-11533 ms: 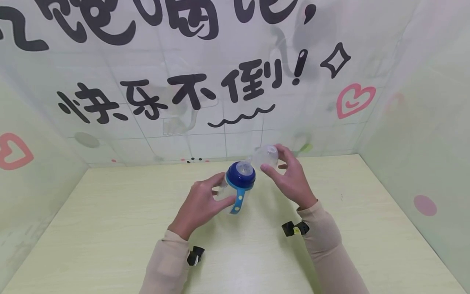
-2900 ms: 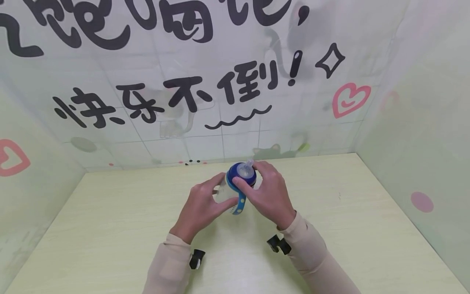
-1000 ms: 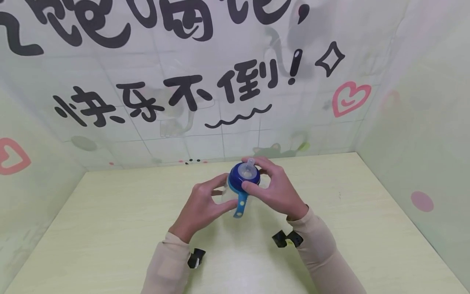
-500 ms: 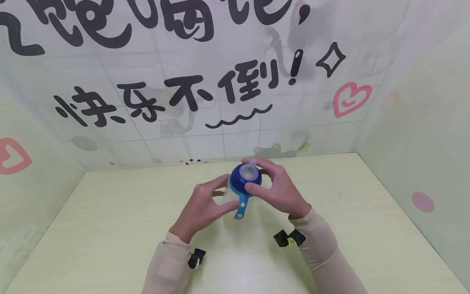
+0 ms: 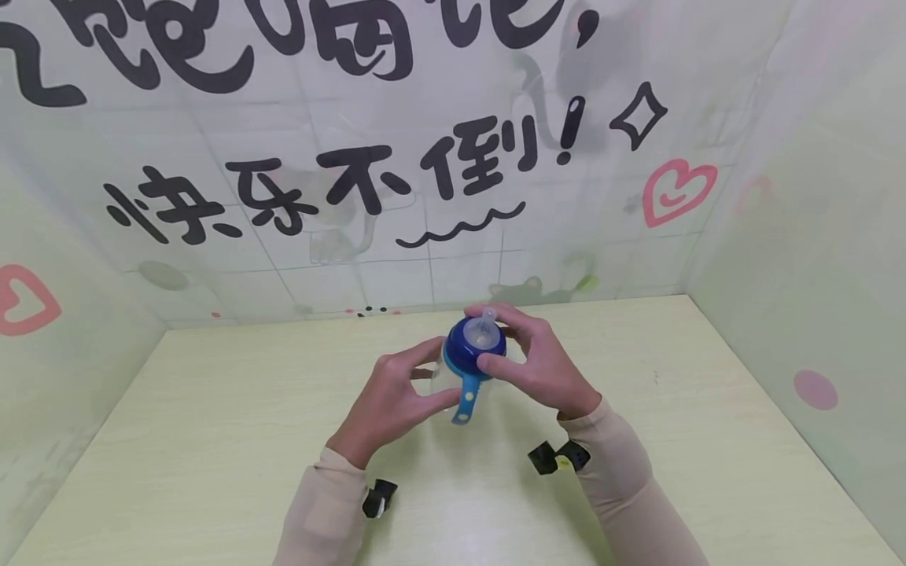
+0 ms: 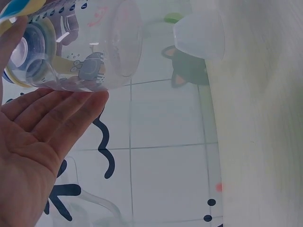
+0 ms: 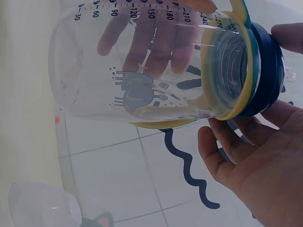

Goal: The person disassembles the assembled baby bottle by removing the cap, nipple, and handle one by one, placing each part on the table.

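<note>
A clear baby bottle (image 7: 90,94), printed with a grey animal and volume marks, is held tilted above the table in the head view. My left hand (image 5: 396,389) grips its body from the left, fingers behind and thumb by the light blue handle (image 5: 466,397). From the right, my right hand (image 5: 545,363) grips the dark blue collar (image 5: 462,342), thumb on the near side and fingers at the far side. A clear nipple (image 5: 487,324) points up out of the collar. The translucent dome cap (image 6: 199,35) stands on the table; in the head view it is hidden.
The pale wooden table (image 5: 226,440) runs back to a printed wall sheet (image 5: 368,275). Side panels (image 5: 800,259) close in the left and right. Small black camera mounts (image 5: 380,498) sit at both wrists.
Earliest, my right hand held the dome cap by the nipple; the cap now stands on the table and that hand grips the collar. Lately the bottle's top has shifted slightly right and down.
</note>
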Demonstrator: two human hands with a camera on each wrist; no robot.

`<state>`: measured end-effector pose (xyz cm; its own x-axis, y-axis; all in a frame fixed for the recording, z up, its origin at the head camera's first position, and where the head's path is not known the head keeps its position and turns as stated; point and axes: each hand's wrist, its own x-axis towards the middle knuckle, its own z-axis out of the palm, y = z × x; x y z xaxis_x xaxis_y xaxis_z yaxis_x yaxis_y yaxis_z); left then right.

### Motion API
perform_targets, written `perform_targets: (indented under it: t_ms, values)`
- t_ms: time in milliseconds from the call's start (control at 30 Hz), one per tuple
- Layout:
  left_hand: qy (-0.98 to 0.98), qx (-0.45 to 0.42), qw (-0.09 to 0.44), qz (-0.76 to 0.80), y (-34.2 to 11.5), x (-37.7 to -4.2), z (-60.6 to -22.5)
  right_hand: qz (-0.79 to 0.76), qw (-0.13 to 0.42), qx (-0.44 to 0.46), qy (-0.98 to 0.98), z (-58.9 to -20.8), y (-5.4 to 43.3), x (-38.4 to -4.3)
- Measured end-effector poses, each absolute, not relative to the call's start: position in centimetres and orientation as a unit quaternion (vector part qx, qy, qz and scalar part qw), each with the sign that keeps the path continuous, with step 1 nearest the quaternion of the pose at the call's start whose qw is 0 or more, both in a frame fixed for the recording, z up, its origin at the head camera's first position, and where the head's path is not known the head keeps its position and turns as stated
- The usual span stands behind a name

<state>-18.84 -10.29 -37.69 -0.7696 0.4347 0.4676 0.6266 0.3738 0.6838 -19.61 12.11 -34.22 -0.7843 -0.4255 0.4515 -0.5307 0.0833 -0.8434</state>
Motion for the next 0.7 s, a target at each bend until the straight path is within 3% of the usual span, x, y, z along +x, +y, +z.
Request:
perform_targets:
  t_ms: [267, 700]
  values:
    - [-0.822, -0.320, 0.101, -0.460, -10.4, -18.8, -37.6, 0.586, 0.045, 0.321, -0.743, -34.3, 12.1, -19.6]
    - [-0.833, -0.306, 0.125, -0.445, -10.5, -18.9, -37.7, 0.503, 0.155, 0.196, -0.828, -34.0, 10.3, -18.4]
